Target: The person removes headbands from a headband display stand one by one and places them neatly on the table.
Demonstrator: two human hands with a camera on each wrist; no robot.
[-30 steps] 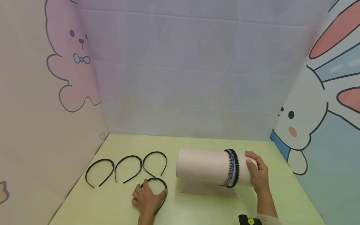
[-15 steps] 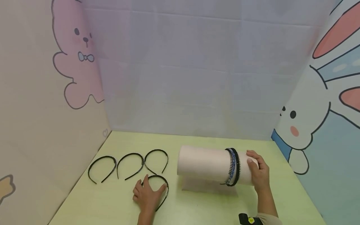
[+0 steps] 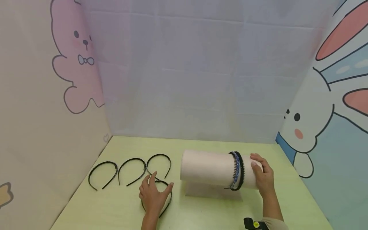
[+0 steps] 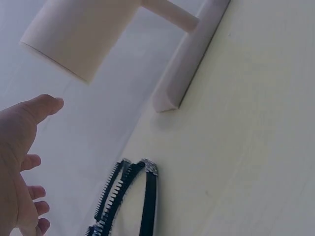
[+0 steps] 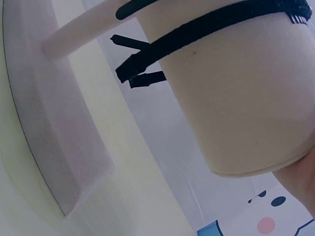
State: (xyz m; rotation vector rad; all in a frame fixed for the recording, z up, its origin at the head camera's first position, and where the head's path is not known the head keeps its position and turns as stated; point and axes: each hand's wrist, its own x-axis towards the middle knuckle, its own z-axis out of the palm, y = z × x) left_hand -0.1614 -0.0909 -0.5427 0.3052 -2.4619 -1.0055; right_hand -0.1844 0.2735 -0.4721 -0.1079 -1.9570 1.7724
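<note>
My left hand [image 3: 153, 196] is over a black toothed headband [image 3: 166, 209] on the table, its fingers and thumb spread. In the left wrist view that hand [image 4: 19, 162] stands apart from the toothed headbands [image 4: 150, 196] below it. With my right hand [image 3: 265, 177] I hold the right end of a pale padded cylinder [image 3: 207, 167], thumb on top. Around the cylinder, near that hand, sit a blue glittery headband [image 3: 237, 172] and a black headband [image 3: 242, 175]. Their lower ends [image 5: 130, 71] stick out beyond the cylinder in the right wrist view.
The cylinder rests on a post above a pale base [image 3: 214, 192]. Three more dark headbands lie in a row at the left: one at far left [image 3: 104, 162], one in the middle [image 3: 135, 159], one nearest the cylinder [image 3: 159, 155]. Cloth walls enclose the green table [image 3: 201, 215].
My left hand has lifted off the headband and moved slightly up and right, its fingers spreading. The right hand stays on the cylinder's end.
</note>
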